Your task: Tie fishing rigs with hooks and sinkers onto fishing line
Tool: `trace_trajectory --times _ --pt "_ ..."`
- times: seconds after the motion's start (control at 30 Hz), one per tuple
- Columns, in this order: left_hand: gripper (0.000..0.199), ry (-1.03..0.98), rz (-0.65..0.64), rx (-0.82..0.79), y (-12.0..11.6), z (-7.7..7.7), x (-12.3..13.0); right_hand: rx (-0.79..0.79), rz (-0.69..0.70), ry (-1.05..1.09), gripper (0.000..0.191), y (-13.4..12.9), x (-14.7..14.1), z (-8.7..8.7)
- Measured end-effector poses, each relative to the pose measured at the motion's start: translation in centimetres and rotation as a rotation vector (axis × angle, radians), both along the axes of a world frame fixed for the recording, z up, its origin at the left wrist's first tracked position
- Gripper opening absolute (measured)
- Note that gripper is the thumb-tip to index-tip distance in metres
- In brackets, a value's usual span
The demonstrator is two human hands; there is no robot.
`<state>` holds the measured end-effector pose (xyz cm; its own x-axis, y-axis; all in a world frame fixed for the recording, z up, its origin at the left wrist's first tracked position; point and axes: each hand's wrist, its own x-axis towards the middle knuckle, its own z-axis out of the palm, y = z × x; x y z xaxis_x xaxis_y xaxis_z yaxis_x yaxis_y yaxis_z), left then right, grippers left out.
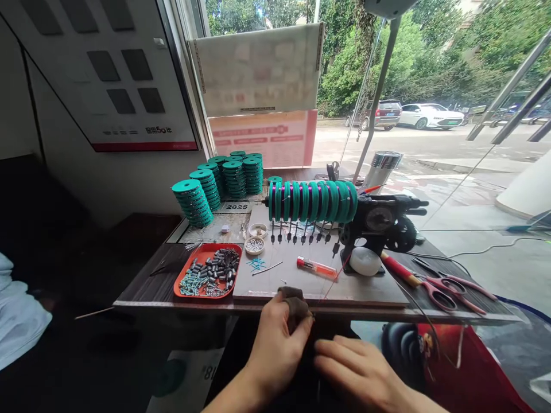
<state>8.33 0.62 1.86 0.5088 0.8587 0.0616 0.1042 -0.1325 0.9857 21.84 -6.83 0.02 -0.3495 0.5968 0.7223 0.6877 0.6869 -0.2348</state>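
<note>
Just below the table's front edge, my left hand is closed in a pinch. Brown cloth coverings wrap some of its fingertips, and a tiny dark bit shows at the pinch, too small to name. My right hand is close by on the right, fingers curled and pressed together; what they hold, if anything, is hidden. A thin red line runs down from the black winding device towards my hands. That device carries a row of green foam spools with dark weights hanging under them.
A red tray of weights and small fittings stands left, beside small bead dishes. An orange-capped tube lies on the board. Red-handled scissors rest right, near a white round lump. Stacked green spools stand behind.
</note>
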Motion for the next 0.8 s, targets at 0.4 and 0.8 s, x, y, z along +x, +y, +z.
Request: trace_trajectory --times 0.4,0.8 --pt "0.021 0.043 0.145 0.648 0.0 -1.8 -0.7 -0.670 0.019 0.470 0.013 7.0 -0.8 6.7" --pt "0.011 -0.339 -0.026 -0.867 0.6 -0.3 0.2 0.130 -0.036 -0.319 0.040 1.1 1.0 1.9"
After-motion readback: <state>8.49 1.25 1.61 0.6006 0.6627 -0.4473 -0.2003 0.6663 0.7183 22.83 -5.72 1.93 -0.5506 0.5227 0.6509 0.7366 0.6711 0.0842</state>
